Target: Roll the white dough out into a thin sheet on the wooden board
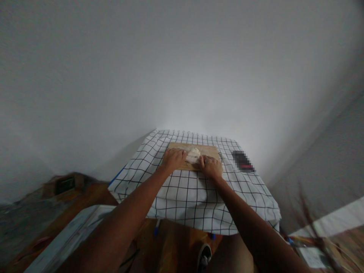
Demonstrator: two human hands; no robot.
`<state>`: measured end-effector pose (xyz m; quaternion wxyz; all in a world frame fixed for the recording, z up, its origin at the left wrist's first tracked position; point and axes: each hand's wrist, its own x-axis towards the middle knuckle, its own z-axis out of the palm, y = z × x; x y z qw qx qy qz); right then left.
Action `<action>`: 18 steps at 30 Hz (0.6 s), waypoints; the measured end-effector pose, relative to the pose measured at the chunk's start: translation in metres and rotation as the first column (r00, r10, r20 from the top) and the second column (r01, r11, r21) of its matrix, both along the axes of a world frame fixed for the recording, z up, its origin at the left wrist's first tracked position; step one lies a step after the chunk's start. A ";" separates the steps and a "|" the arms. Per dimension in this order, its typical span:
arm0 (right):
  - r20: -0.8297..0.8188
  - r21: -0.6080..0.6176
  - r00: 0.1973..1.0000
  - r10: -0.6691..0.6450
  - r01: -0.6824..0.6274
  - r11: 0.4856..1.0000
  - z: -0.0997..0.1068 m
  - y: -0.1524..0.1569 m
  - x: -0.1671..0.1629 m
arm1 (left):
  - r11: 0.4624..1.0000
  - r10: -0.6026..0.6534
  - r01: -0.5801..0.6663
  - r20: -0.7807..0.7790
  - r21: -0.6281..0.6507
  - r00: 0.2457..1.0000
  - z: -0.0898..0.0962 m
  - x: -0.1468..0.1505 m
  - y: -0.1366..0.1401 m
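A pale lump of dough sits in the middle of a wooden board. My left hand presses on the board's left part, its fingers curled over and reaching the dough's left side. From the right, my right hand closes in with bent fingers, the thumb against the dough's edge. Both palms face down, so their undersides are hidden. Anything else under the fingers is too small and dim to make out.
The board lies on a table with a white and black checked cloth, against a pale wall. A dark blurred-out object lies to the right. Below left stands a white box-like piece; a shoe shows on the floor.
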<state>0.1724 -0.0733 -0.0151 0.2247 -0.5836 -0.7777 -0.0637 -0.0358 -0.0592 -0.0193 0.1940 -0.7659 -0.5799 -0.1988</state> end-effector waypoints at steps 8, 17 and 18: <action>-0.004 0.004 1.000 0.006 -0.006 1.000 -0.003 0.007 -0.001 | 0.999 0.043 -0.043 -0.011 0.017 0.999 0.002 0.003 0.004; 0.092 -0.053 0.995 -0.035 0.040 0.998 0.011 0.033 -0.008 | 0.986 0.157 -0.160 -0.046 -0.056 0.986 0.009 0.008 0.019; 0.115 -0.070 0.993 -0.037 0.045 0.997 0.013 0.036 -0.008 | 0.981 0.178 -0.180 -0.031 -0.075 0.984 0.011 0.008 0.021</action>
